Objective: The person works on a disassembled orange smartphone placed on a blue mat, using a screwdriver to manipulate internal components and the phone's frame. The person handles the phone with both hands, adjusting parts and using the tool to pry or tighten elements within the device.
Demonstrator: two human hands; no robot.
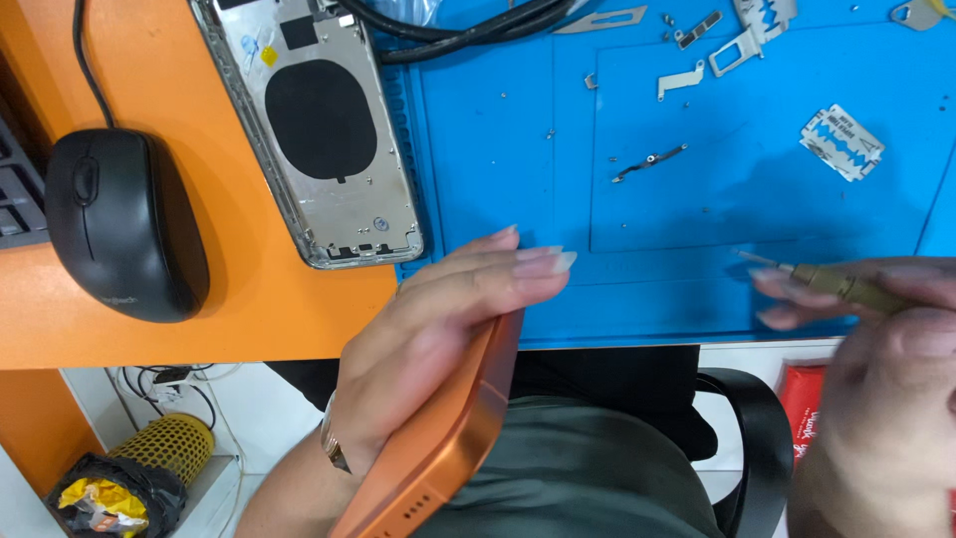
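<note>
The left hand (438,339) held an orange phone (448,428) on its edge at the near side of the scene, over the person's lap. The grip of this hand was closed around the phone, with the fingers lying flat along its top face and the long nails reaching toward the blue mat (697,199). A watch band showed on the wrist.

The right hand (886,389) was at the near right, close to the camera and blurred. Its grip was closed on a thin brass-coloured tool (846,289), pinched between the fingertips, and the fine tip of the tool pointed left, above the near edge of the mat. The tool and the phone were apart.

The mat covered the right part of the orange desk (199,299). On the far left edge of the mat lay an open phone housing (319,130), silver, with a dark round coil inside and a small yellow sticker near its far end. A razor blade (842,142) lay on the far right of the mat. Small metal brackets (687,80) and screws lay scattered at the far side. A black cable (468,30) ran beside the housing. A black mouse (124,224) stood on the left of the desk. Below the desk, at near left, stood a yellow mesh bin (164,448) with a black bag. A red package (802,403), rectangular, showed near the right hand.
</note>
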